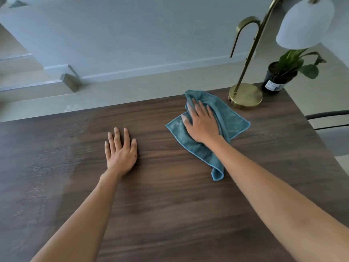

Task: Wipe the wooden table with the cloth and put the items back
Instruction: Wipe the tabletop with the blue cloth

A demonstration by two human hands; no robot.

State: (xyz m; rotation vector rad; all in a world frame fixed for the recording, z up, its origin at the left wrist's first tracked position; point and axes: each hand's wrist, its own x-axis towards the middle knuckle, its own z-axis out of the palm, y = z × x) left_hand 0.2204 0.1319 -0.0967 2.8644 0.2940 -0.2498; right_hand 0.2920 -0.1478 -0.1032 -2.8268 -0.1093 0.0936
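A dark wooden table (170,195) fills the lower part of the view. A teal cloth (232,118) lies crumpled on it toward the far right. My right hand (202,123) presses flat on top of the cloth, fingers spread and pointing away from me. My left hand (120,150) rests palm down on the bare wood to the left, fingers apart, holding nothing. A brass lamp (245,95) with a white shade (304,23) stands at the far right corner, just beyond the cloth. A small potted plant (277,78) in a dark pot sits beside the lamp base.
The table's far edge (113,108) runs close behind the cloth, with pale floor and a white wall beyond. A dark chair back (328,120) stands off the table's right side.
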